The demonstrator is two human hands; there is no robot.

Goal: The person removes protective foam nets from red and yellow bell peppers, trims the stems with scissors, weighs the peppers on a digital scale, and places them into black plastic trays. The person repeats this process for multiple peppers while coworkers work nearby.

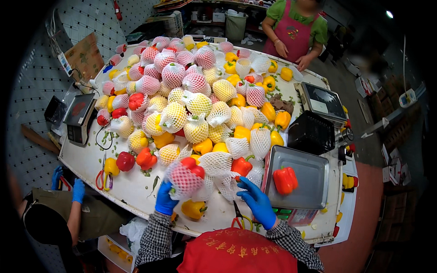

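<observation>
My left hand (166,197), in a blue glove, grips a red bell pepper (194,168) partly sleeved in white and pink foam netting (182,182), raised above the table's near edge. My blue-gloved right hand (258,202) is open, fingers apart and slightly curled, left of a digital scale's metal tray (318,168), on which a red pepper (285,181) lies. Scissors with red and yellow handles (241,221) are below my right hand. Empty white nets (214,164) and a yellow pepper (194,209) lie beside my hands.
A big pile of netted and bare peppers (173,91) covers the white table (91,164). A black basket (311,132) and more scales (324,104) line the right side. A co-worker in a pink apron (291,32) stands opposite; another's blue-gloved hands (78,191) show at lower left.
</observation>
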